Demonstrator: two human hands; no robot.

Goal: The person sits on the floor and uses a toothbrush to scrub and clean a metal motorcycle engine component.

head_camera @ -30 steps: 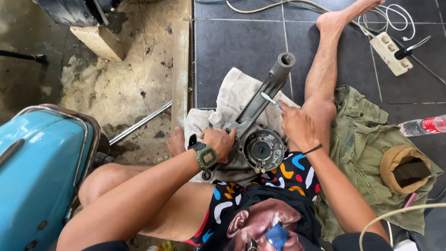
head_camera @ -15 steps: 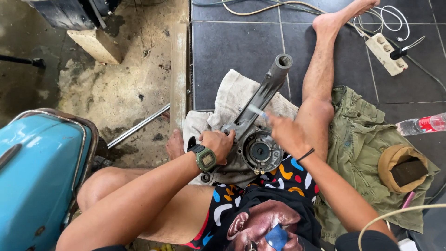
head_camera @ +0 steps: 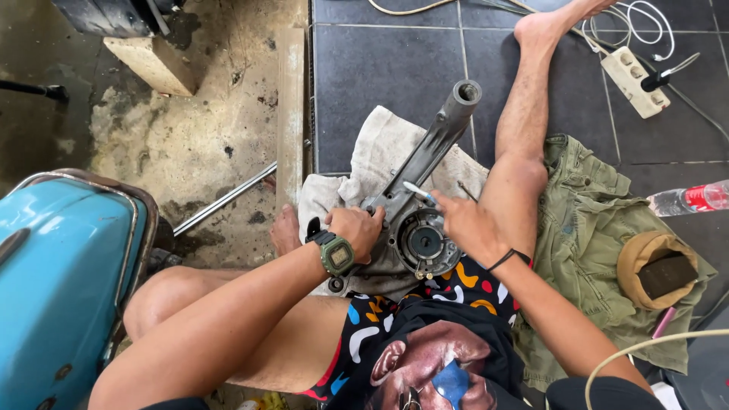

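Left hand fingers grip the metal housing; right hand fingers pinch a small brush.

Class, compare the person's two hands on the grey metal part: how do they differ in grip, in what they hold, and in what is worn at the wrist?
The left hand clamps the grey metal part at its edge; the right hand pinches a small white tool against it. The left wrist wears a green watch; the right wrist wears a thin dark band. Both work over the pale cloth.
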